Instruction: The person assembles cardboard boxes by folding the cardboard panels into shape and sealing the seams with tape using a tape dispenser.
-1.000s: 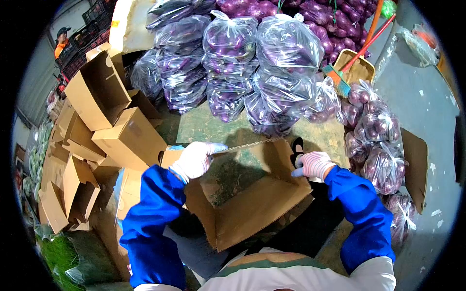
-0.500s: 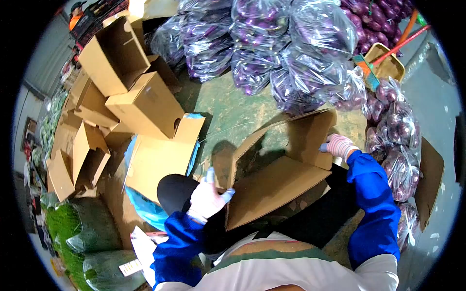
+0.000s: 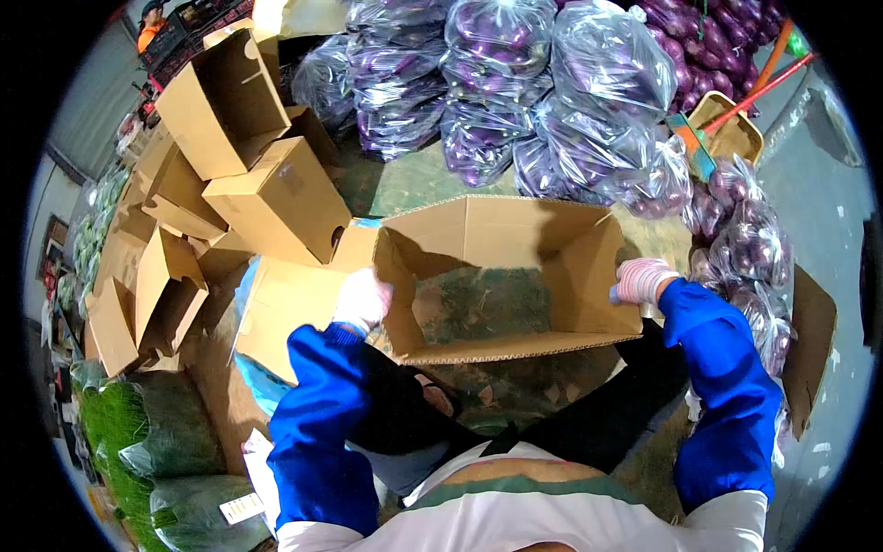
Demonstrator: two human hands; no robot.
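A brown cardboard box (image 3: 515, 228) stands open in front of me, its walls spread into a rectangle. Green floor shows through the middle of it. My left hand (image 3: 365, 300), in a white and pink striped glove, is closed on the left wall. On the opposite side my right hand (image 3: 641, 281), gloved alike, grips the right wall, its fingertips partly hidden. Under my left wrist and beyond it lies a flat cardboard piece (image 3: 285, 304) over blue plastic sheeting (image 3: 260, 385).
Several assembled boxes (image 3: 267, 198) are piled at the left. Bagged purple vegetables (image 3: 492, 74) are stacked ahead, with more bags (image 3: 754, 239) along the right. A red-handled broom (image 3: 754, 92) rests in a dustpan (image 3: 731, 129). Bundled greens (image 3: 115, 423) lie lower left. A person (image 3: 150, 26) is far off.
The box has opened from a skewed shape into a wide rectangle and turned squarer to me. My left hand has moved up and left, from open fingers to a grip on its wall.
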